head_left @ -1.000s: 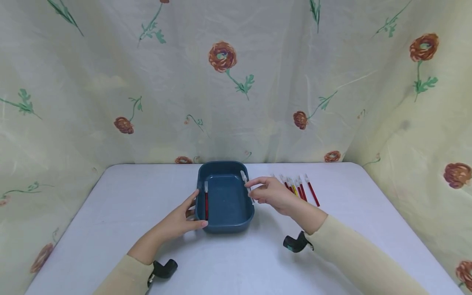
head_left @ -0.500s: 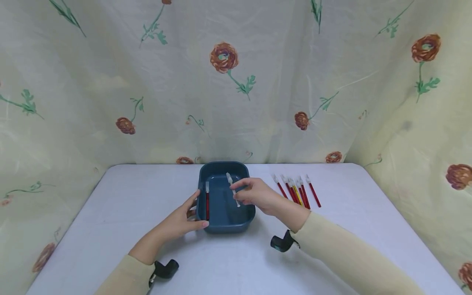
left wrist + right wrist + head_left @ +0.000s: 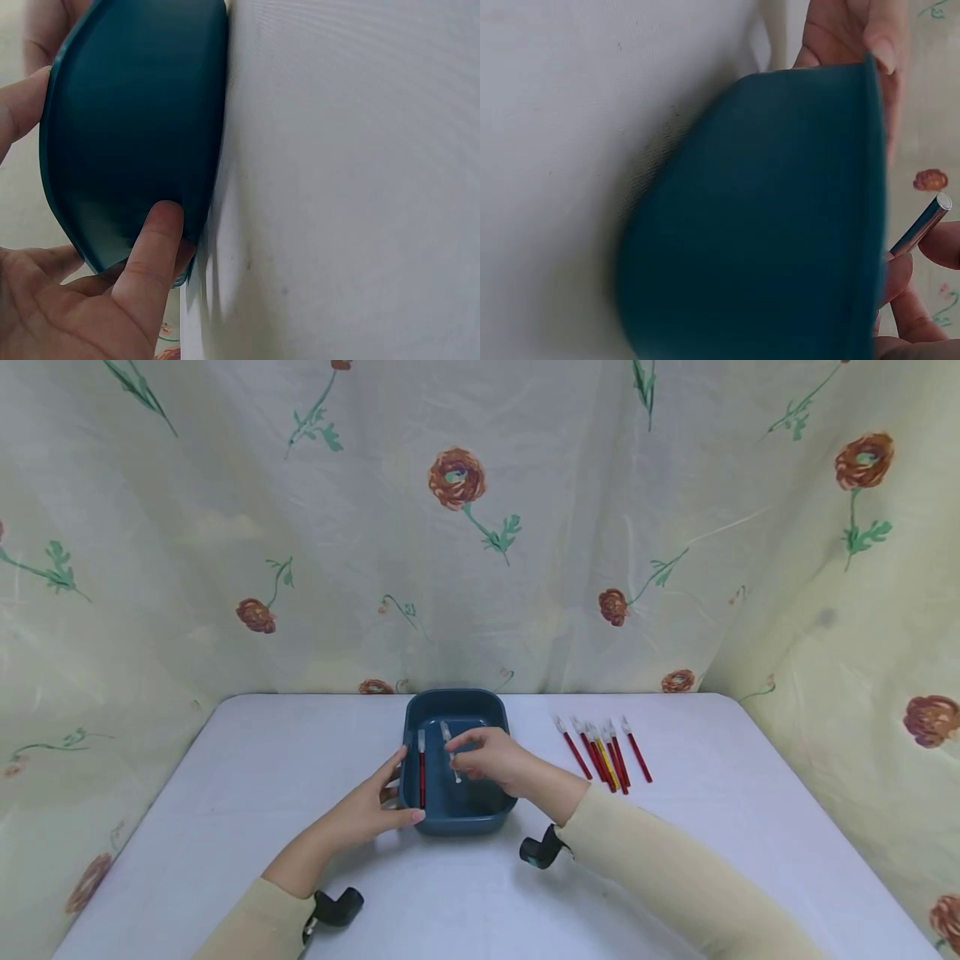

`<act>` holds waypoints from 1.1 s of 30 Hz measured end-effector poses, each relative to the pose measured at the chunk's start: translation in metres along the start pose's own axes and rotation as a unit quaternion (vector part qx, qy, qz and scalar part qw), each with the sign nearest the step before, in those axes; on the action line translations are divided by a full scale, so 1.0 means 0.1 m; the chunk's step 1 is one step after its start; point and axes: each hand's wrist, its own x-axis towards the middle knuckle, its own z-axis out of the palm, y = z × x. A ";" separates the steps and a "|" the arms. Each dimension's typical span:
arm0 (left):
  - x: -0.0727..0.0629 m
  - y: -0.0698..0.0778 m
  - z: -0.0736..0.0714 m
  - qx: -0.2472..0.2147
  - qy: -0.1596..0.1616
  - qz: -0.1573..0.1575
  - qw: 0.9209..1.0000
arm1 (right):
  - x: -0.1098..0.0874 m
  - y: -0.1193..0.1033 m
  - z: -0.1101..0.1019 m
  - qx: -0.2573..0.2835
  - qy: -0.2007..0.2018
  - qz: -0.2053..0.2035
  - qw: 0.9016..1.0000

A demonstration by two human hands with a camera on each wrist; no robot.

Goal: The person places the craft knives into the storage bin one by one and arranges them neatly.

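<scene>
Blue tray (image 3: 465, 826) is sitting on a white table (image 3: 277, 760), L hand (image 3: 362, 811) gripping its L side btwn thumb & spread fingers. R hand (image 3: 491, 760) is pinching a silver tool (image 3: 447, 732) over the tray, just R of a capped red tool (image 3: 422, 774) lying inside. More red tools (image 3: 619, 760) + a yellow one (image 3: 607, 761) are lying farther R.

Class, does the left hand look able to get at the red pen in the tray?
Probably yes: the left hand holds the tray beside the red pen, with nothing lying across it.
</scene>
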 end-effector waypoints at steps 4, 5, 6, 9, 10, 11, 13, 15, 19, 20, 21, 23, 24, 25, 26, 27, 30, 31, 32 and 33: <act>0.00 0.00 0.00 0.000 0.001 -0.002 1.000 | 0.08 0.02 0.06 0.011 0.007 0.010 1.000; 0.00 0.00 0.00 0.000 0.001 -0.004 1.000 | 0.10 0.03 0.08 0.013 0.008 0.012 1.000; -0.01 0.00 0.00 0.000 0.001 -0.004 1.000 | 0.12 0.03 0.09 0.015 0.008 0.015 1.000; -0.01 0.01 0.00 0.000 0.001 -0.006 1.000 | 0.17 0.06 0.14 0.014 0.008 0.020 1.000; -0.02 0.01 0.00 0.000 0.001 -0.007 1.000 | 0.18 0.07 0.15 0.014 0.008 0.022 1.000; -0.02 0.01 0.00 0.000 0.000 -0.007 1.000 | 0.19 0.07 0.16 0.013 0.007 0.023 1.000; -0.02 0.01 0.00 -0.001 0.000 -0.008 1.000 | 0.21 0.08 0.18 0.013 0.005 0.022 1.000; -0.03 0.01 0.00 -0.003 -0.002 -0.007 1.000 | 0.22 0.09 0.20 0.015 0.002 0.021 1.000; -0.03 0.02 0.00 -0.011 -0.004 -0.006 1.000 | 0.24 0.10 0.23 0.022 -0.001 0.027 0.999; -0.03 0.03 0.00 -0.012 -0.005 -0.006 1.000 | 0.25 0.10 0.24 0.023 0.000 0.030 0.999; -0.03 0.03 0.00 -0.012 -0.004 -0.006 1.000 | 0.25 0.11 0.24 0.025 0.000 0.032 0.999; -0.03 0.03 0.00 -0.012 -0.003 -0.008 1.000 | 0.27 0.12 0.25 0.025 0.002 0.035 0.999; -0.03 0.03 0.00 -0.011 -0.002 -0.009 1.000 | 0.28 0.12 0.25 0.026 0.002 0.036 0.999; -0.02 0.03 0.00 -0.010 -0.001 -0.009 1.000 | 0.29 0.13 0.26 0.024 0.003 0.037 0.999; -0.02 0.03 0.00 -0.010 0.000 -0.009 1.000 | 0.29 0.13 0.26 0.022 0.003 0.038 0.999; -0.02 0.02 0.00 -0.009 0.001 -0.009 1.000 | 0.30 0.13 0.26 0.021 0.003 0.040 0.999; -0.01 0.01 0.01 -0.007 0.003 -0.009 1.000 | 0.31 0.13 0.26 0.017 0.003 0.043 0.999; -0.01 0.00 0.01 -0.006 0.003 -0.007 1.000 | 0.31 0.13 0.26 0.017 0.002 0.044 0.999; -0.01 0.00 0.01 -0.006 0.004 -0.008 1.000 | 0.31 0.13 0.26 0.018 0.002 0.045 0.999; -0.02 0.00 0.01 -0.006 0.005 -0.008 1.000 | 0.31 0.13 0.26 0.019 0.001 0.045 0.999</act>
